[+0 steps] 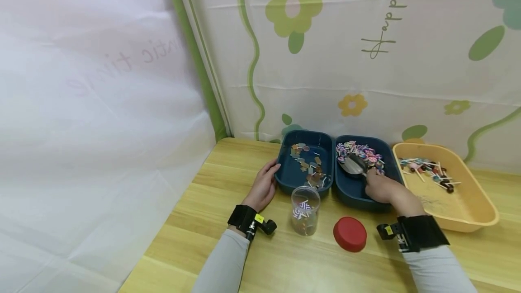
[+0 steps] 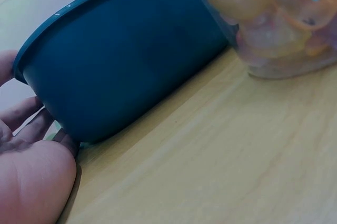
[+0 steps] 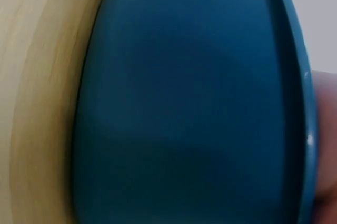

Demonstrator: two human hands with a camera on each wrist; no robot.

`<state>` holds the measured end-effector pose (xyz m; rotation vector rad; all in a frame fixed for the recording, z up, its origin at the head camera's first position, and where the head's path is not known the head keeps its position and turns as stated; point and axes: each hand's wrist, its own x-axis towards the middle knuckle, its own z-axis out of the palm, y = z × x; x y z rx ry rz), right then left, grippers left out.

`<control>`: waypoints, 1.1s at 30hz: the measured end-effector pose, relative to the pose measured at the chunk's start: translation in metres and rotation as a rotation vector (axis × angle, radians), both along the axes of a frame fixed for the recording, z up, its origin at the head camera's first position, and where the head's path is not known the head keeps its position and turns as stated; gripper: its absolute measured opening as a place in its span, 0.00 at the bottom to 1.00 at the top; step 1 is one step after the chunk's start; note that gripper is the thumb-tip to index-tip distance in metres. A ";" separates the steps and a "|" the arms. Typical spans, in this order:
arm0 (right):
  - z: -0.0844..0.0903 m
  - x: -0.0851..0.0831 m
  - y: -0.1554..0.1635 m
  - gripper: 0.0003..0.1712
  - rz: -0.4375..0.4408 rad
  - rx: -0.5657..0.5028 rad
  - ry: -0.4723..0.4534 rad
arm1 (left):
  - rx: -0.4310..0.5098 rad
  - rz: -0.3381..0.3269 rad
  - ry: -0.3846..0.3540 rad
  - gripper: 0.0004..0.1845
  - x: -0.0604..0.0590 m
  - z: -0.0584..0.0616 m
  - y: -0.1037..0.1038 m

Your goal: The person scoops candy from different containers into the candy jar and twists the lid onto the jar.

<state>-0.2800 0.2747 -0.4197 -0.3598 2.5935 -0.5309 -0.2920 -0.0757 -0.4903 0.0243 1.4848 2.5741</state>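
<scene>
My left hand (image 1: pixel 263 186) rests against the left side of a dark blue bin (image 1: pixel 286 180), its fingers touching the outer wall and rim in the left wrist view. Small amber and clear pieces lie scattered inside. My right hand (image 1: pixel 380 186) grips a large metal spoon (image 1: pixel 353 165) in a second blue bin (image 1: pixel 354 198). The spoon's bowl lies beside a pile of colorful swirled candy-like pieces (image 1: pixel 358 148). In the right wrist view the bin wall (image 3: pixel 184 103) hides most of this hand. Nearer stands a clear plastic jar (image 1: pixel 305 225), partly filled with purple-and-white swirls and translucent pieces.
A round red lid (image 1: pixel 350 234) lies on the wooden table (image 1: pixel 285 266), right of the jar. At the right is a yellow bin (image 1: pixel 460 214) with small lollipops (image 1: pixel 431 171) on white sticks. A printed cloth (image 1: pixel 309 80) hangs behind the bins.
</scene>
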 end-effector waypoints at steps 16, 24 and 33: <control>0.007 -0.001 0.009 0.23 -0.022 -0.117 -0.026 | -0.002 -0.003 0.006 0.26 -0.001 0.000 -0.001; 0.026 0.015 0.017 0.17 -0.037 -0.241 -0.063 | -0.005 -0.007 0.013 0.27 -0.001 -0.001 0.000; 0.059 0.037 0.041 0.12 -0.043 -0.471 0.033 | 0.000 -0.012 0.019 0.28 0.000 0.000 0.000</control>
